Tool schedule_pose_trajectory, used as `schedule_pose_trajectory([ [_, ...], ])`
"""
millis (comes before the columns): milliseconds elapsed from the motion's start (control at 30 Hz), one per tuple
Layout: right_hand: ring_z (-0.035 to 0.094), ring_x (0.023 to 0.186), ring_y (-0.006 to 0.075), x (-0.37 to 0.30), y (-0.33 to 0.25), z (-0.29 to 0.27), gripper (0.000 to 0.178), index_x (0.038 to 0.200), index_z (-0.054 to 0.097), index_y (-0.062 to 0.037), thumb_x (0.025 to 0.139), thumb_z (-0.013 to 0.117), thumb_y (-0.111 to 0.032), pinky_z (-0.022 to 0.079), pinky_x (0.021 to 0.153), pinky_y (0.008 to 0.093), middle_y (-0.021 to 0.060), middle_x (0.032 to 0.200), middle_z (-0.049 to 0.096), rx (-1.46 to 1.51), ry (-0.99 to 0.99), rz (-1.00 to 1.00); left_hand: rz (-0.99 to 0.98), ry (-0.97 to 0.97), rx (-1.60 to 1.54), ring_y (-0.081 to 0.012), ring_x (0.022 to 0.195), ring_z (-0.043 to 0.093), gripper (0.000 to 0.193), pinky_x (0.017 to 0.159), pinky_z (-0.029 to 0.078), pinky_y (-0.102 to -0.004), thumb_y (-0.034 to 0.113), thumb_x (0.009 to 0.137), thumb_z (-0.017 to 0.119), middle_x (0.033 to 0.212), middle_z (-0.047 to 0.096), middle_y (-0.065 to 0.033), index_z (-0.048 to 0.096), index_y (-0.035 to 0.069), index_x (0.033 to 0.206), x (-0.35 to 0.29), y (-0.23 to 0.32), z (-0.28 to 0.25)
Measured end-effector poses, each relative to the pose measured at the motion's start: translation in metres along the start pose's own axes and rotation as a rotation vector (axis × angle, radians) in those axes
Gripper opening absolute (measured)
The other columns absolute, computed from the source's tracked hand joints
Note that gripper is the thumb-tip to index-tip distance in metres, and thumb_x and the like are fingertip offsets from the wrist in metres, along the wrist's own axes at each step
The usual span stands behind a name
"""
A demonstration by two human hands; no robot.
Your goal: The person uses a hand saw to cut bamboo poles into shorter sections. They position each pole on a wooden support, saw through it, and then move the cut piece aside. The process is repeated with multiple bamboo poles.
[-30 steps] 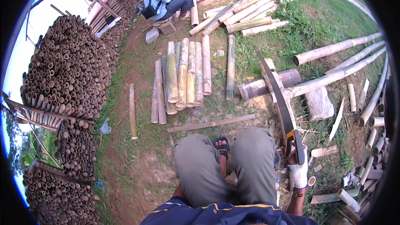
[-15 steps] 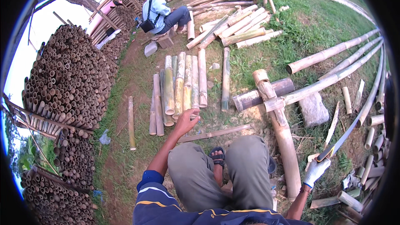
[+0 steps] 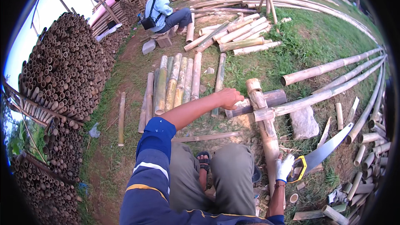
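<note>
grass (image 3: 306,52) is surrounding the post (image 3: 269,143); the right hand (image 3: 284,168) is gripping the saw (image 3: 326,151) beside it, wisely pointing outward; the left hand (image 3: 230,98), grip unclear, is hanging near the dark log (image 3: 276,97).

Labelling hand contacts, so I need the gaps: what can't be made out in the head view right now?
All head view:
- Left hand: its own back hides any contact with the dark bamboo piece.
- Right hand: glove hides how fingers wrap the saw.
- Dark object: partly covered by trouser leg.
- Long bamboo poles: far ends cut off by fisheye rim.
</note>
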State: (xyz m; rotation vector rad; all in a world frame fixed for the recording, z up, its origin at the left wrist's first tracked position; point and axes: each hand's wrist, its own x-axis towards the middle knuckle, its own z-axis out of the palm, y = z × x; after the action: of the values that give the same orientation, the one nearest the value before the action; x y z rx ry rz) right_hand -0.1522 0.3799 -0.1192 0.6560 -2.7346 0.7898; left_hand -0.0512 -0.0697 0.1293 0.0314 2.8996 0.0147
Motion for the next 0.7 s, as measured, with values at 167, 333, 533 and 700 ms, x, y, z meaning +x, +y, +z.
schedule_pose_trajectory([
  [167, 0.066, 0.107, 0.0469, -0.014, -0.039, 0.008, 0.032, 0.119, 0.070, 0.0021, 0.109, 0.062, -0.027, 0.056, 0.091, 0.0551, 0.0255, 0.114, 0.066, 0.017, -0.050, -0.007, -0.026, 0.208, -0.056, -0.0433, 0.118, 0.066, 0.076, 0.101, 0.055, -0.0557, 0.050, 0.094, 0.078, 0.130, 0.063, -0.0203, 0.054, 0.005, 0.151, 0.053, 0.037, 0.086],
  [333, 0.067, 0.108, 0.0466, -0.011, -0.049, 0.002, 0.031, 0.123, 0.071, -0.0013, 0.108, 0.062, -0.027, 0.057, 0.089, 0.0560, 0.0249, 0.116, 0.066, 0.013, -0.043, 0.040, -0.111, 0.214, -0.193, -0.0464, 0.115, 0.069, 0.093, 0.100, 0.054, -0.0581, 0.071, 0.090, 0.075, 0.128, 0.066, -0.0256, 0.052, 0.000, 0.145, 0.075, 0.056, 0.132],
  [533, 0.067, 0.108, 0.0461, -0.009, -0.045, 0.002, 0.029, 0.123, 0.070, -0.0017, 0.108, 0.062, -0.025, 0.057, 0.089, 0.0557, 0.0240, 0.114, 0.067, -0.005, -0.055, 0.046, -0.226, 0.086, -0.347, -0.0487, 0.114, 0.072, 0.095, 0.098, 0.056, -0.0606, 0.076, 0.086, 0.077, 0.120, 0.074, -0.0292, 0.056, -0.002, 0.137, 0.092, 0.068, 0.121],
  [700, 0.067, 0.108, 0.0463, -0.010, -0.052, 0.001, 0.028, 0.122, 0.069, -0.0017, 0.108, 0.062, -0.024, 0.056, 0.091, 0.0548, 0.0240, 0.115, 0.067, 0.006, -0.044, 0.030, -0.223, 0.116, -0.384, -0.0476, 0.115, 0.073, 0.086, 0.100, 0.057, -0.0589, 0.065, 0.087, 0.081, 0.122, 0.074, -0.0306, 0.058, -0.002, 0.135, 0.105, 0.070, 0.120],
])
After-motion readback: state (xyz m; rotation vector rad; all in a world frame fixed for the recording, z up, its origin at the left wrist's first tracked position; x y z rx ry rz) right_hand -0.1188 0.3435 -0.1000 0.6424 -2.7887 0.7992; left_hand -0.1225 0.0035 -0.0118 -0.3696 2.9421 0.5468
